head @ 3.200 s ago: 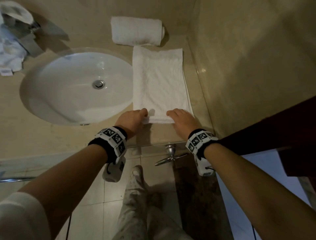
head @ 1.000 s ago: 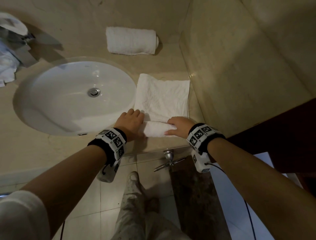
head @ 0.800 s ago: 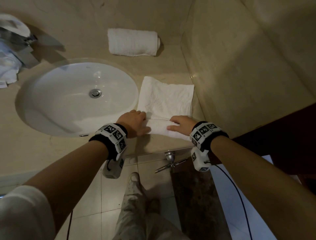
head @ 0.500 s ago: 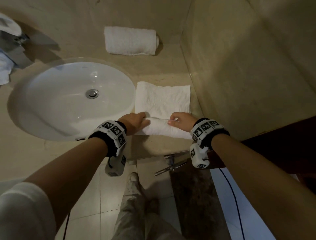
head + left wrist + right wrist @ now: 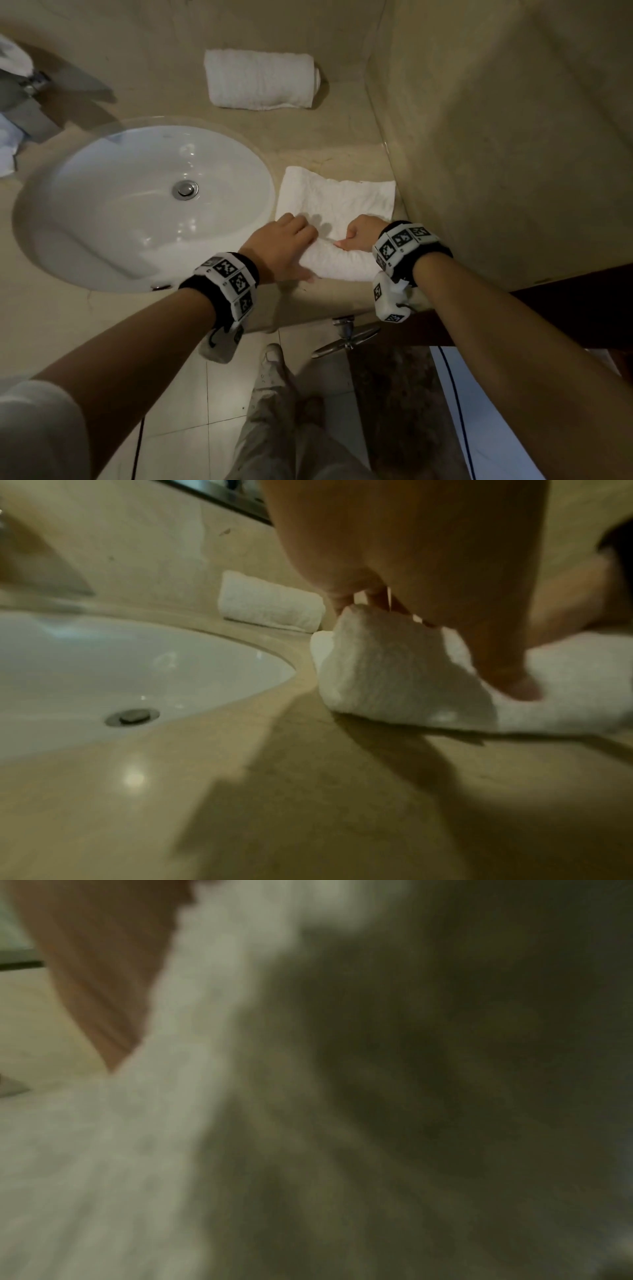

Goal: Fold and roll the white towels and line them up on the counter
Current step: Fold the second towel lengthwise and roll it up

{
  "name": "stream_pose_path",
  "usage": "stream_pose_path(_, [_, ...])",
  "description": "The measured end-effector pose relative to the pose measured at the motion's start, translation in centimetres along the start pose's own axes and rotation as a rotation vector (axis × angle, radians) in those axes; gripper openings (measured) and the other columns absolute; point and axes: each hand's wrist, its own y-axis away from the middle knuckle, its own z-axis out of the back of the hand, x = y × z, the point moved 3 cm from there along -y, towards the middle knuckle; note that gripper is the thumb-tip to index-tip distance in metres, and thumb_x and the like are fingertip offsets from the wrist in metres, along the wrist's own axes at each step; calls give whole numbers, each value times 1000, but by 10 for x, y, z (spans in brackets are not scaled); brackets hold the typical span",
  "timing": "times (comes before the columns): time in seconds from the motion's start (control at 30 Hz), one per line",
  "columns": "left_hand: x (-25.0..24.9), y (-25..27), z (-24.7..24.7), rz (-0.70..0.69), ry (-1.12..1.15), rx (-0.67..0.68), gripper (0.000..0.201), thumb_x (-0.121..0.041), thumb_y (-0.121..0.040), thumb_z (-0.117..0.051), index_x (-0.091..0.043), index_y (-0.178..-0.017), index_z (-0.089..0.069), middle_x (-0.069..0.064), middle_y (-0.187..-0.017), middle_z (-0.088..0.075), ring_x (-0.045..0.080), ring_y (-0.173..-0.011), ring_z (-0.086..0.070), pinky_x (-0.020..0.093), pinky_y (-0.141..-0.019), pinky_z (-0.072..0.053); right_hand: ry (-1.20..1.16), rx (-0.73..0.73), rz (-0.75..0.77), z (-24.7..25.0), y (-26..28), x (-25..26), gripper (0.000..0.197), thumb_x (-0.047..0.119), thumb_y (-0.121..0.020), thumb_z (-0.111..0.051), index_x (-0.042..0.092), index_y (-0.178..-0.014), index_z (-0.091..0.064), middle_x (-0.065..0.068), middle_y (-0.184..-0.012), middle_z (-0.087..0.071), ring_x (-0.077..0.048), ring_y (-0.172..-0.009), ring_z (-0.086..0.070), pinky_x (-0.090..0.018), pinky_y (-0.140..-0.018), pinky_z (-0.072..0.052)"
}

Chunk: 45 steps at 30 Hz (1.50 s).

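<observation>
Both hands (image 5: 279,240) (image 5: 359,233), grip clamped on the half-rolled towel (image 5: 337,205), on the beige counter (image 5: 325,144) beside the sink (image 5: 102,260).

Probably bathroom: sink (image 5: 102,192), marble counter (image 5: 308,137)

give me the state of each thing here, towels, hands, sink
towel being rolled: partly rolled at the near end, the rest flat on the counter
finished towel: fully rolled, lying near the back wall
left hand: gripping the roll's left end
right hand: fingers curled on the roll's right end
sink: nothing in the basin, drain stopper visible
</observation>
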Motion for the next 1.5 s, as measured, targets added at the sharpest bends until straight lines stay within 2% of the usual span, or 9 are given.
stream_pose_path(0.1, [-1,-2,-2,21,-29,-2,57,-36,-73,-72,-7,-117,-53,11,-118,-55,30,-104,-51,37,-83,-43,39,-43,18,0,1,-1,47,43,-91,-53,0,-106,-62,-12,-95,-63,-26,-91,-57,-31,-77,-43])
stream_pose_path(0.27, [6,-6,5,195,126,-3,48,-38,-86,-59,-14,-126,-49,6,-126,-54,25,-116,-48,34,-90,-42,29,-409,191,4,20,-4,39,49,-91,-47,13,-102,-55,-6,-99,-63,-24,-90,-57,-31,-73,-41])
stream_pose_path(0.43, [13,-20,9,286,226,105,44,-40,-89,-55,-18,-127,-51,6,-128,-55,25,-117,-49,34,-94,-39,369,-256,264,-13,26,-4,77,52,-74,-68,21,-136,-34,-3,-132,-42,-26,-121,-40,-41,-99,-35])
stream_pose_path(0.67, [13,-20,11,279,213,202,38,-43,-91,-49,-20,-120,-56,7,-120,-61,28,-110,-54,32,-90,-39,122,-75,229,-7,19,-10,57,37,-78,-70,21,-128,-49,-7,-121,-55,-26,-113,-52,-30,-87,-39])
stream_pose_path(0.77, [4,-15,20,67,119,-13,42,-41,-87,-56,-10,-115,-57,13,-112,-62,32,-102,-58,35,-81,-46,-57,-67,209,-4,20,-15,56,33,-77,-73,21,-125,-47,-6,-123,-55,-26,-111,-53,-28,-85,-38])
stream_pose_path(0.9, [-1,-4,13,-96,-50,-34,61,-60,-64,-62,-15,-105,-55,10,-103,-61,29,-89,-61,34,-77,-51,-187,-84,183,2,19,-21,50,32,-83,-68,18,-128,-52,-6,-127,-56,-22,-118,-50,-22,-87,-34])
stream_pose_path(1.07, [1,-13,12,-130,-27,-66,60,-12,-55,-77,-15,-107,-47,14,-99,-63,33,-80,-62,36,-73,-52,38,-77,127,5,13,-20,54,44,-88,-56,22,-137,-45,-10,-135,-45,-28,-132,-33,-36,-110,-22])
stream_pose_path(1.23, [10,-30,24,45,101,128,54,-24,-83,-64,-19,-133,-44,9,-130,-52,30,-115,-51,35,-93,-41,0,-184,162,7,20,-22,53,41,-92,-52,23,-139,-37,-2,-141,-42,-24,-132,-34,-37,-106,-29])
stream_pose_path(1.5, [26,-53,28,248,491,344,49,-31,-84,-66,-19,-130,-51,5,-135,-49,25,-126,-45,27,-101,-32,-105,-404,213,18,19,-30,32,42,-82,-64,20,-105,-56,1,-117,-53,-23,-116,-43,-41,-102,-35])
